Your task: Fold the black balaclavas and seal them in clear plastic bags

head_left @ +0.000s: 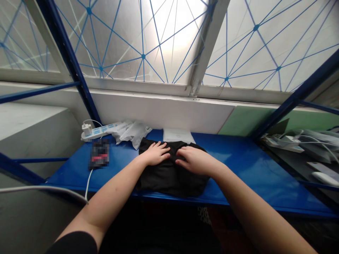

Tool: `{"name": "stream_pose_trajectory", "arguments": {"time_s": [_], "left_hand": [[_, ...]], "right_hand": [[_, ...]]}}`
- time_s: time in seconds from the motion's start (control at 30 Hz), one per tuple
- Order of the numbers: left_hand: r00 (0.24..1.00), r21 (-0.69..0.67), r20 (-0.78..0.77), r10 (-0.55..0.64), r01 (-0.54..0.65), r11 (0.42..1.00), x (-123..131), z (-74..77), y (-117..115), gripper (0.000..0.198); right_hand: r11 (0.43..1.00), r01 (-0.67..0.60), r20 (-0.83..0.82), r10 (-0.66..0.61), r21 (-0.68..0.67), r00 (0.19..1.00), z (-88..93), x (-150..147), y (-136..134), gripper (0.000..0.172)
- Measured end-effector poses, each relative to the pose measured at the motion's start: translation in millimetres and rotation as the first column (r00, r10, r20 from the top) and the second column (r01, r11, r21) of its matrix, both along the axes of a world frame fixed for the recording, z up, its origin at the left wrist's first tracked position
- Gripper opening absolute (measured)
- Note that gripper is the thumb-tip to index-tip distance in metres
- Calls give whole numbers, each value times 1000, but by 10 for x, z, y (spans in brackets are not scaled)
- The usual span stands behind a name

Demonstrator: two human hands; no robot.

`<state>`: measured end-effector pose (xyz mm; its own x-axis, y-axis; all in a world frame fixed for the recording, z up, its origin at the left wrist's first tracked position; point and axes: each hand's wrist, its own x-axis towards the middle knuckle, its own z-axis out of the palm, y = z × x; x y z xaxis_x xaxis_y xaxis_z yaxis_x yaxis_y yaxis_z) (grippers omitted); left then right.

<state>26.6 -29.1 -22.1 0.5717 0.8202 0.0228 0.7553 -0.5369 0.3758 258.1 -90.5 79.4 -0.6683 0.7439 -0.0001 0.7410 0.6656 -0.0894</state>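
Note:
A black piece of folded cloth [164,178], perhaps a garment, lies at the front edge of the blue table. My left hand [155,153] rests flat on its upper left part, fingers spread. On the upper right part sits my right hand [194,159], its fingers slightly bent and the thumb apart from them. Creases run through the fabric between both hands, and I see nothing lifted in either one. Just behind the cloth is a white flat packet [178,135], partly covered by it.
Clear plastic bags [135,133] and a white power strip [102,130] lie at the back left. A dark phone-like device [99,154], blurred out, has a white cable [88,183]. Blue posts [284,102] frame the blue table [233,165]. More bags and a white mouse [325,178] are at right.

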Motion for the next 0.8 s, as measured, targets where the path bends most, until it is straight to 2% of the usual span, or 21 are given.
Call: {"name": "stream_pose_trajectory", "arguments": {"time_s": [0.1, 0.17, 0.2, 0.23, 0.3, 0.33, 0.37, 0.4, 0.43, 0.47, 0.5, 0.6, 0.7, 0.8], "left_hand": [[971, 162, 238, 21, -61, 985, -79, 88, 76, 46], [909, 282, 404, 102, -230, 932, -232, 194, 138, 38], [870, 327, 463, 170, -346, 879, -345, 251, 167, 35], [826, 361, 507, 247, -464, 809, -482, 305, 192, 33], [681, 388, 600, 420, -706, 592, -806, 383, 227, 31], [568, 357, 656, 497, -814, 459, -974, 401, 238, 32], [414, 277, 714, 565, -908, 314, -1135, 404, 247, 34], [254, 168, 745, 617, -966, 195, -1278, 392, 256, 38], [136, 63, 739, 660, -989, 133, -1398, 369, 268, 43], [93, 16, 726, 681, -993, 119, -1492, 338, 285, 46], [81, -15, 711, 699, -991, 129, -1560, 302, 306, 49], [87, -91, 669, 738, -976, 197, -1666, 193, 390, 53], [36, -190, 663, 748, -958, 214, -1729, 113, 461, 37], [19, -228, 750, 661, -931, 286, -1771, 99, 461, 17]], "right_hand": [[999, -27, 2, 27, 43, 1000, -221, -218, 372, 55], [999, 15, 13, -15, 32, 1000, -420, -333, 584, 70], [1000, 25, 11, -25, 5, 1000, -522, -378, 667, 73], [999, 21, 7, -20, -34, 1000, -620, -412, 732, 74], [995, 13, -10, -14, -100, 1000, -792, -455, 809, 74], [993, 15, -24, -18, -114, 1000, -861, -466, 826, 73], [993, 21, -41, -26, -118, 999, -916, -471, 832, 72], [993, 30, -61, -37, -111, 997, -959, -472, 832, 71], [994, 37, -80, -45, -101, 996, -990, -471, 829, 71], [995, 41, -95, -50, -92, 994, -1011, -468, 826, 70], [995, 43, -106, -52, -85, 993, -1025, -465, 824, 69], [996, 47, -123, -56, -76, 991, -1044, -457, 831, 68], [996, 43, -139, -53, -72, 989, -1052, -452, 840, 67], [997, 39, -148, -49, -71, 988, -1048, -450, 840, 67]]}}
